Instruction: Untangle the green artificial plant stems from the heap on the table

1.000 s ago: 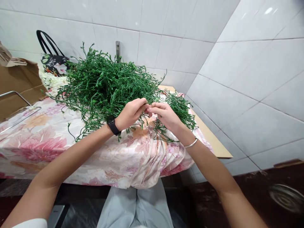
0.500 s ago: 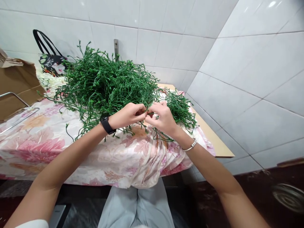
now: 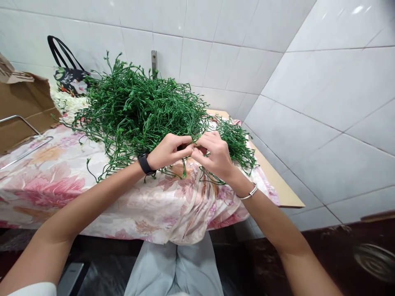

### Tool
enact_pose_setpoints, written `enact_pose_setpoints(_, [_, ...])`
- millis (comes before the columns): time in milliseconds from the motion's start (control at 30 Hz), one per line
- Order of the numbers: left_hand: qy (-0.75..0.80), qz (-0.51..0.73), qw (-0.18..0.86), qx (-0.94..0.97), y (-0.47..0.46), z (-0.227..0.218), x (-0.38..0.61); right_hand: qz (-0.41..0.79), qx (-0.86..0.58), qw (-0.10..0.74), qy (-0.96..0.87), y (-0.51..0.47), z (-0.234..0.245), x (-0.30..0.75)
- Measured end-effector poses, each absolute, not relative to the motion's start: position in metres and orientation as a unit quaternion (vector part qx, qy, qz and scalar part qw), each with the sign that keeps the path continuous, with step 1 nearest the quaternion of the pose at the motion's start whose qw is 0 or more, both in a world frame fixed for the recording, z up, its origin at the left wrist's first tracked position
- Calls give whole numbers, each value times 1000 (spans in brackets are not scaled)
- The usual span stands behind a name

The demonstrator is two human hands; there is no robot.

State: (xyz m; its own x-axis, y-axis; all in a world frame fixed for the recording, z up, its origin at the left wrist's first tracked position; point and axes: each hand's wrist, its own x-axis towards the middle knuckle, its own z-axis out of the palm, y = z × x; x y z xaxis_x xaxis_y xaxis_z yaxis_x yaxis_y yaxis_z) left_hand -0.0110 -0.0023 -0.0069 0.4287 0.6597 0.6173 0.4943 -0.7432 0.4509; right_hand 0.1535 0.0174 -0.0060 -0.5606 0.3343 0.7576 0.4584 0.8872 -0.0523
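My left hand (image 3: 170, 151), with a black watch at the wrist, is closed in a pinch on a thin green artificial stem. Fingertip to fingertip with it, my right hand (image 3: 215, 155) pinches the same spot; the stem is mostly hidden by the fingers. Behind them rises a large tangled pile of green artificial stems (image 3: 148, 105) with small budded tips. A smaller bunch of green stems (image 3: 236, 142) lies just beyond my right hand. Both hands are above a flowered tablecloth (image 3: 123, 205).
White artificial petals (image 3: 69, 105) and a black floral bag (image 3: 72, 80) are at the back left. A cardboard box (image 3: 27, 109) and a bent metal rod (image 3: 27, 127) stand at the left. The bare wooden table edge (image 3: 277, 181) shows at the right, near the tiled wall (image 3: 308, 115).
Both hands stay pinched together near the same place. My left wrist has shifted slightly to the right. The view has tilted a little.
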Motion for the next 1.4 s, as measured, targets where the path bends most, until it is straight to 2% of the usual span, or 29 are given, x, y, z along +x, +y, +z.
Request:
enact_pose_setpoints(367, [386,489,-24,782,-3,-10,-1,-119,-203,371,-898,20,-6,152])
enact_pose_setpoints(633, [391,518,-69,758,5,-12,1,-189,-196,433,-859,18,-14,143])
enact_pose_setpoints(867, [407,483,-150,760,11,-15,12,-273,-223,433,-830,22,-18,138])
enact_pose_setpoints(1000, [455,505,-94,727,26,1,-17,-297,-206,450,-817,13,-20,141])
enact_pose_setpoints(1067, [524,586,-63,615,34,14,-49,-283,-182,478,-811,5,-22,145])
enact_pose_setpoints(1133, [532,619,-78,573,39,22,-79,-237,-173,513,-807,-2,-20,148])
enact_pose_setpoints(1267, [504,618,-42,603,39,18,-87,-128,-223,557,-790,-3,-10,154])
enact_pose_setpoints(1400, [455,604,29,654,37,9,-62,-82,-268,563,-778,2,-1,166])
